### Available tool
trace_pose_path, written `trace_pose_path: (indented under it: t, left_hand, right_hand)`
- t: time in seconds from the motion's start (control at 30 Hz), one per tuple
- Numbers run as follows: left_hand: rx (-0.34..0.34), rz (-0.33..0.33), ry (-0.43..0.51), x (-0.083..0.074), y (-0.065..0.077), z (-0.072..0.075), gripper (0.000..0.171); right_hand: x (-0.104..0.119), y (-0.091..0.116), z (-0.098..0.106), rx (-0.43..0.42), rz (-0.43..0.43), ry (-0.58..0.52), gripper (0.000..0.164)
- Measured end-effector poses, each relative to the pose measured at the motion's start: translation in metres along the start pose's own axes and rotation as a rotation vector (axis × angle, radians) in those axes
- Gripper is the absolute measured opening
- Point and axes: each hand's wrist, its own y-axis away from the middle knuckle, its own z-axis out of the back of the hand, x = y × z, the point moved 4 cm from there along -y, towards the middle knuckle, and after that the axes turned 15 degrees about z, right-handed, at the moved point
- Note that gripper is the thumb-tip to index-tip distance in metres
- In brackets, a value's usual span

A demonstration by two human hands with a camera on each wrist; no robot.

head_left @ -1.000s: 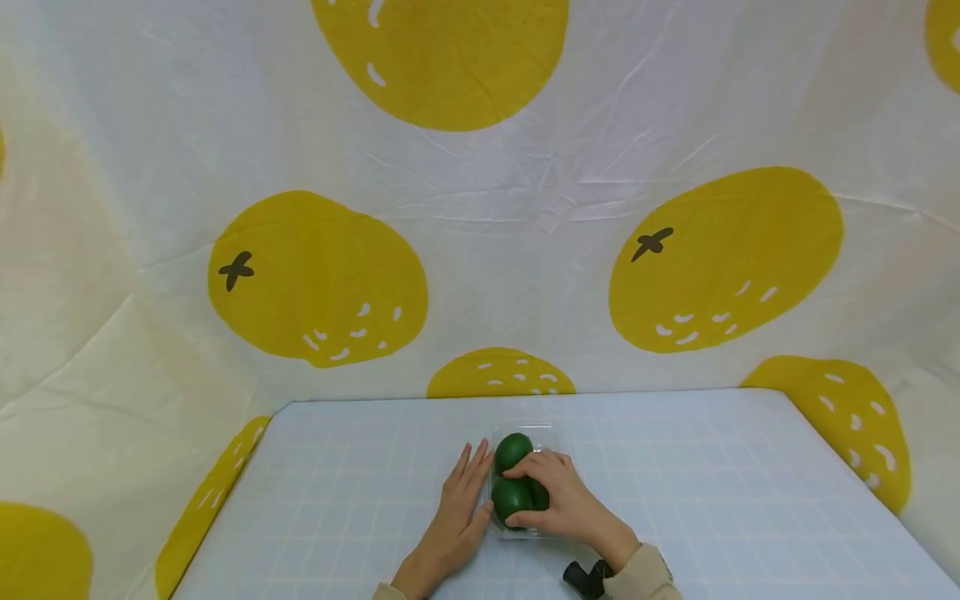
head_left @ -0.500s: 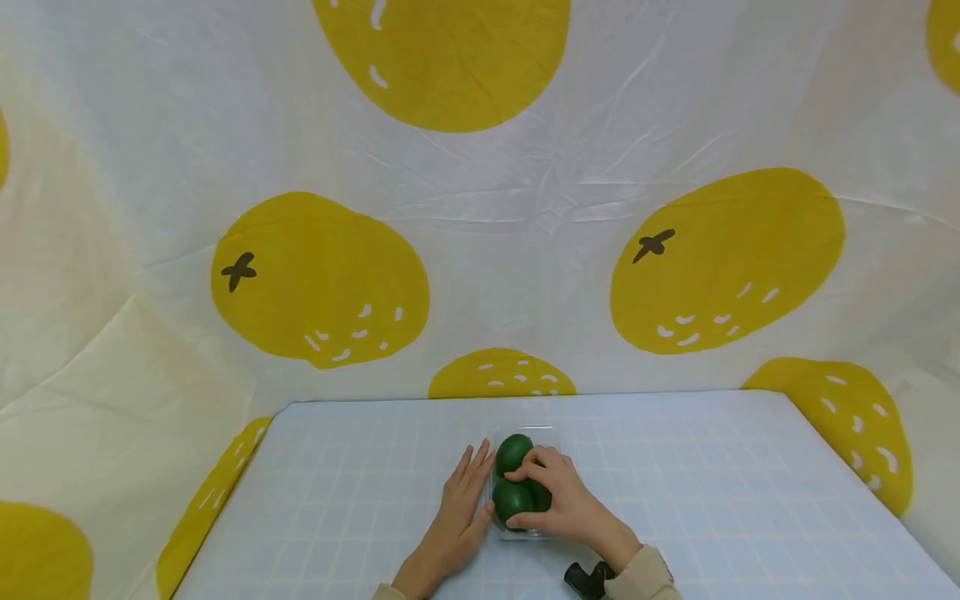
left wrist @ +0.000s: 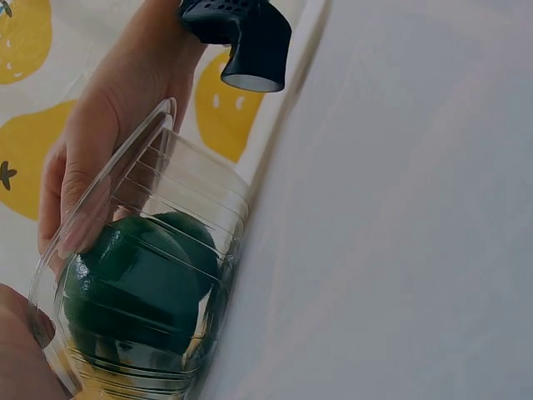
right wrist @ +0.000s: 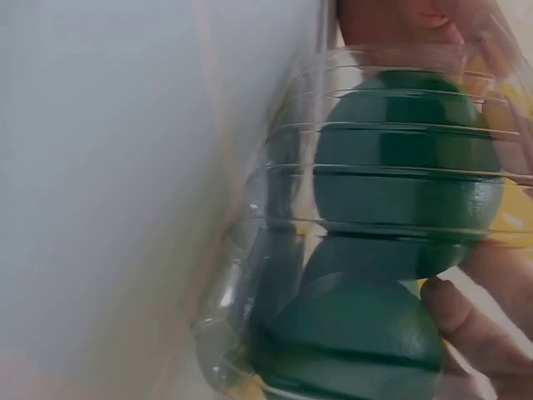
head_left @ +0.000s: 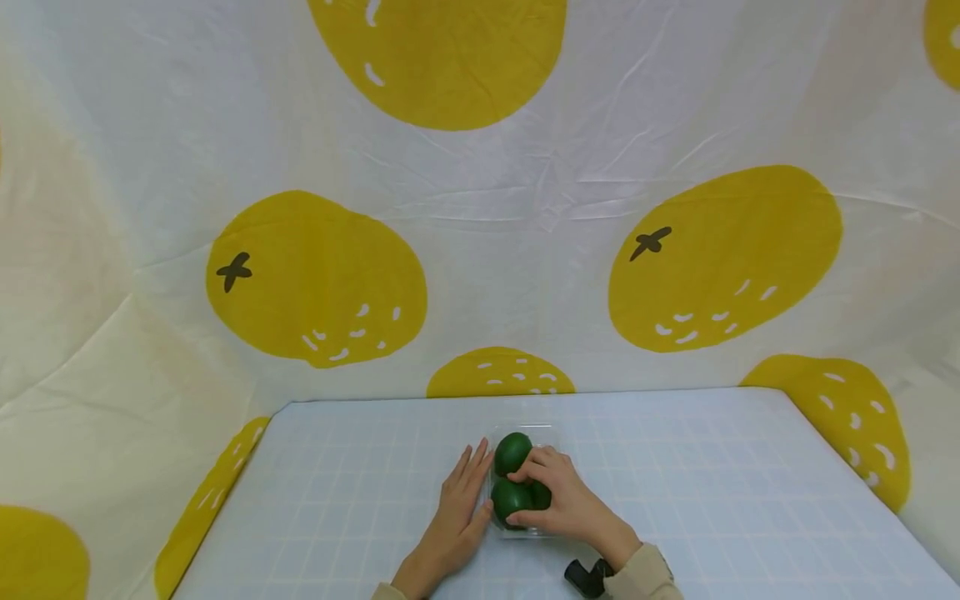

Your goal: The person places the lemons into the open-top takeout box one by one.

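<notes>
A clear plastic container (head_left: 525, 533) with ribbed walls stands on the table and holds at least 3 smooth, dark green round fruits. The back fruit (head_left: 513, 452) lies apart from the right hand's grip. My right hand (head_left: 566, 500) reaches in from the right, thumb and fingers curled round the front fruit (head_left: 510, 500); another fruit (head_left: 540, 495) shows partly under the palm. My left hand (head_left: 456, 517) lies along the container's left side, fingers straight, touching its edge. In the left wrist view, right-hand fingertips reach over the container's rim (left wrist: 125, 162); the left hand (left wrist: 23, 350) is cut off.
A pale blue checked cloth covers the table (head_left: 360, 492). Behind it hangs a white curtain (head_left: 517, 283) printed with large yellow fruits. A black camera mount (head_left: 587, 578) sits at the right wrist, near the sleeve (head_left: 645, 575).
The right hand's index finger has shifted very slightly. Otherwise both hands, the fruits and the container look the same, with only a slight sway of the head view.
</notes>
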Motion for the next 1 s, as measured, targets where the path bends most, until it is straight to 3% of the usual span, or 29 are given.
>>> trace_pose_path:
  t: [0.73, 1.0]
  left_hand:
    - [0.014, 0.022, -0.003, 0.0012, 0.0005, 0.0, 0.059]
    - [-0.007, -0.002, 0.003, 0.0006, 0.0006, 0.0003, 0.059]
  right_hand:
    - [0.0034, -0.0013, 0.0021, 0.054, -0.011, 0.0, 0.03]
    - [0.0035, -0.0018, 0.0018, 0.051, -0.009, -0.023, 0.029]
